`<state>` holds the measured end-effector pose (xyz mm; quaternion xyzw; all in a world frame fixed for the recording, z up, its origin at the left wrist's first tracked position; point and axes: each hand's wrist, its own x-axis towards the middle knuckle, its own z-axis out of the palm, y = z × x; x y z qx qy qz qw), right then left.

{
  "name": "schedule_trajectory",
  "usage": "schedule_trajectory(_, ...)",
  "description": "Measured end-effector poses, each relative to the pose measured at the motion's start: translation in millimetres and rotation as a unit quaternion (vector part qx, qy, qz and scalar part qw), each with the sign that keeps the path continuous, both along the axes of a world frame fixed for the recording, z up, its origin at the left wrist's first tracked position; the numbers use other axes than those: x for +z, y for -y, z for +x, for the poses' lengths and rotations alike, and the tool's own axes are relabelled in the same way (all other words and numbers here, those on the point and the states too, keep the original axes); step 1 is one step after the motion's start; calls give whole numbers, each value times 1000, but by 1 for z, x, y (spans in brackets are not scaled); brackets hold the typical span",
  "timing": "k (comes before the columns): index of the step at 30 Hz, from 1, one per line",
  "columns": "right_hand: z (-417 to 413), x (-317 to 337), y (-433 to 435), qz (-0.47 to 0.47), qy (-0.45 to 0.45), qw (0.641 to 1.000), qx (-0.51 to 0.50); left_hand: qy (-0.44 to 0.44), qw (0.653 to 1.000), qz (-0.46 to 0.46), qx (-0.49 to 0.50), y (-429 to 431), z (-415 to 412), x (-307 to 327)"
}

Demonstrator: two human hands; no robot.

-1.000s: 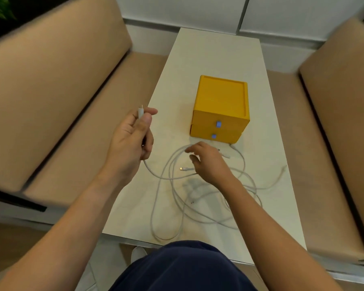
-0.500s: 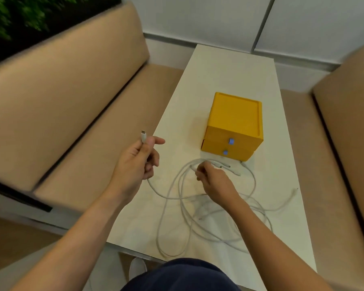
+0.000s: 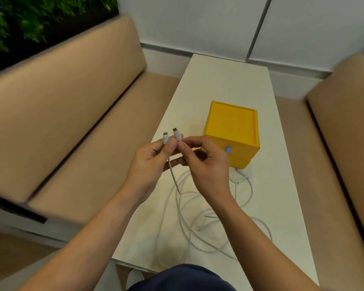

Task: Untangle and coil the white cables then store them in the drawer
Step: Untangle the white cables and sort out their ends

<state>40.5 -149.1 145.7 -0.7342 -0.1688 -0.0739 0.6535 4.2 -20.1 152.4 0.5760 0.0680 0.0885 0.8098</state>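
Above the white table (image 3: 225, 80), my left hand (image 3: 149, 162) pinches one cable plug (image 3: 165, 138) between thumb and forefinger; my right hand (image 3: 208, 164) pinches a second plug (image 3: 177, 134) just beside it. Both plugs stand nearly upright, tips up and away from me, long axes almost parallel. I'd hold the ends paired and draw slowly, so the white cables (image 3: 185, 227) looped on the tabletop slip free without knotting. Behind my hands sits the yellow drawer box (image 3: 233, 131), closed

cables (image 3: 178, 208): white | drawer box (image 3: 233, 131): yellow, blue knob (image 3: 228, 149) | table (image 3: 223, 80): cream | benches (image 3: 72, 127): tan
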Motion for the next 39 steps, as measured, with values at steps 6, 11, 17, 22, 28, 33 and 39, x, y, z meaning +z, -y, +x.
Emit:
schedule_trajectory(6,-10,-12,-4,-54,51,997,3,-36,999,-14,-22,-2,-2,-5)
schedule_trajectory(11,-15,-16,4,-67,-37,996,44,-14,999,41,21,3,-5,-3)
schedule_trajectory(17,6,-38,75,-342,-28,937,73,35,986,-54,154,-21,0,35)
schedule_trajectory(22,19,-32,129,-426,-13,904,2,65,983,-49,164,-32,-4,45)
schedule_trajectory(28,26,-32,147,-462,-41,885,-27,81,978,-31,188,-34,-7,55)
schedule_trajectory(33,14,-22,138,-133,-173,971,93,31,988,56,141,-35,-8,48)
schedule_trajectory(39,10,7,108,-187,-92,967,147,10,952,303,-43,13,-8,23)
